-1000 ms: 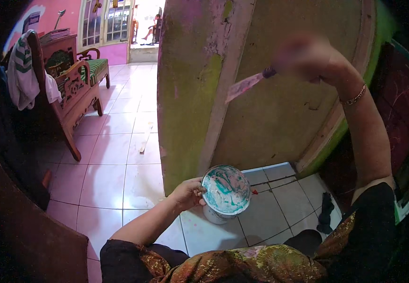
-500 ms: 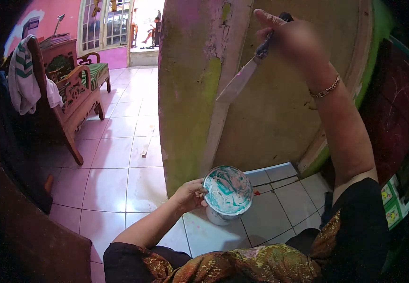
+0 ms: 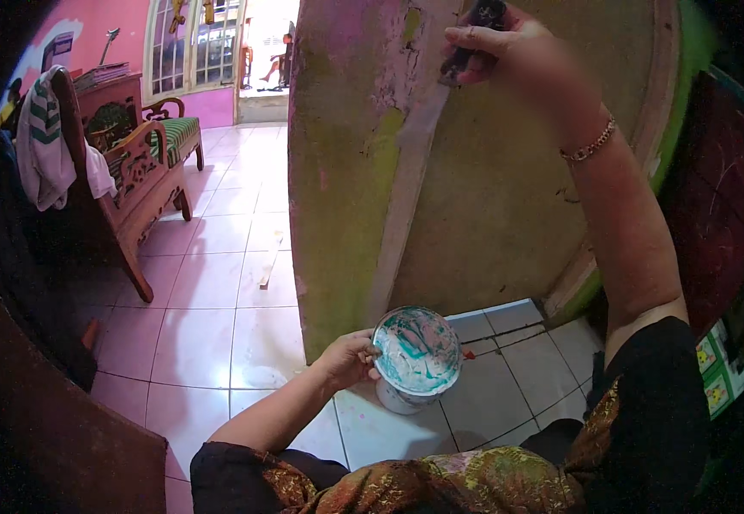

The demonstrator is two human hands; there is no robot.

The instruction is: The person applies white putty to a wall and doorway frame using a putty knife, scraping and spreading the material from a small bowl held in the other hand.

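My right hand [image 3: 522,53] is raised at the upper right, closed around the dark handle of a putty knife [image 3: 422,122]. The knife's pale blade rests against the edge strip of the wall [image 3: 399,224], where pinkish and yellow-green paint is patchy and rough. Lower down, my left hand [image 3: 349,360] grips the left rim of a white bucket [image 3: 404,401]. Pale paste with teal and pinkish smears covers the bucket's round top; I cannot tell whether that is a lid or the inside.
A carved wooden bench [image 3: 145,184] with a green striped seat stands at left, a whitish cloth [image 3: 45,146] over its end. A thin strip [image 3: 267,270] lies on the tiled floor [image 3: 192,330]. Brown furniture [image 3: 89,411] curves along the lower left. Someone sits beyond the bright doorway [image 3: 279,64].
The putty knife has moved up, its blade turning from slanting clear against the panel to lying along the wall's edge strip. My left hand and the bucket have hardly shifted.
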